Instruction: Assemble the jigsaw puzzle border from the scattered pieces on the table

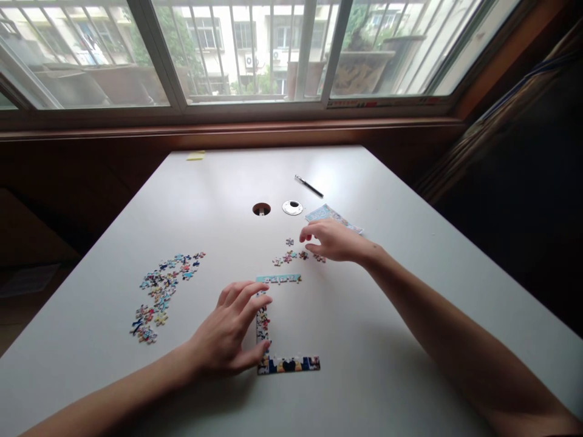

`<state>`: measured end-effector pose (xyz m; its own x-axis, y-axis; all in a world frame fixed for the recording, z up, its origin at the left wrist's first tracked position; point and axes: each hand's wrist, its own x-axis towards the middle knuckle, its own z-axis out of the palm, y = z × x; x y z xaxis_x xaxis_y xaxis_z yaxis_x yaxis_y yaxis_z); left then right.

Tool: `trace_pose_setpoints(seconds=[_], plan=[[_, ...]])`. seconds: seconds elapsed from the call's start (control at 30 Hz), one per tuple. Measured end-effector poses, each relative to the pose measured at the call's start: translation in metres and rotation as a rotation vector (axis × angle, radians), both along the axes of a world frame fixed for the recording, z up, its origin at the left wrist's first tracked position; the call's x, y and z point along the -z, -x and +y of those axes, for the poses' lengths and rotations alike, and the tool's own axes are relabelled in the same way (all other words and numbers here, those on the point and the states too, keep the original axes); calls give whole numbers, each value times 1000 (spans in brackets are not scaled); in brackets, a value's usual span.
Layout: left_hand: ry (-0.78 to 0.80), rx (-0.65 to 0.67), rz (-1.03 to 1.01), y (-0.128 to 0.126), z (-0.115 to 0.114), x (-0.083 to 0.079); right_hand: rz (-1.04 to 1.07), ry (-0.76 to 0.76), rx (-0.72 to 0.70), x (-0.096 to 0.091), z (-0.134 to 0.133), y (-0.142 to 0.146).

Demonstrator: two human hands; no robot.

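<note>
A partly joined jigsaw frame (286, 363) lies on the white table (387, 340), with a left side strip, a bottom strip and a top strip (279, 279). My left hand (228, 334) rests open beside the left strip, fingertips and thumb touching it. My right hand (334, 241) hovers over a few loose pieces (289, 256) further back, fingers curled in a loose pinch; whether it holds a piece is hidden. A printed sheet (328, 215) lies just behind that hand.
A scatter of several loose pieces (164, 291) lies to the left. A black pen (308, 186), a round cable hole (261, 209) and its white cap (292, 207) sit further back. A yellow note pad (195, 156) lies near the far edge under the window.
</note>
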<state>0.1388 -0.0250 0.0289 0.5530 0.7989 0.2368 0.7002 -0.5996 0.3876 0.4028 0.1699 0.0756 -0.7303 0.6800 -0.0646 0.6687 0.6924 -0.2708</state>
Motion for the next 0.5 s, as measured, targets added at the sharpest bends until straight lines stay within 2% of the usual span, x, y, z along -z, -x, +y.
trace_pose_setpoints(seconds=[0.3, 0.4, 0.5], plan=[[-5, -11, 1, 2, 2, 3, -205, 164, 80, -11, 10, -22], [-4, -11, 18, 3, 2, 1, -168, 160, 78, -10, 9, -21], [1, -16, 20, 2, 2, 1, -80, 180, 12, -4, 8, -18]])
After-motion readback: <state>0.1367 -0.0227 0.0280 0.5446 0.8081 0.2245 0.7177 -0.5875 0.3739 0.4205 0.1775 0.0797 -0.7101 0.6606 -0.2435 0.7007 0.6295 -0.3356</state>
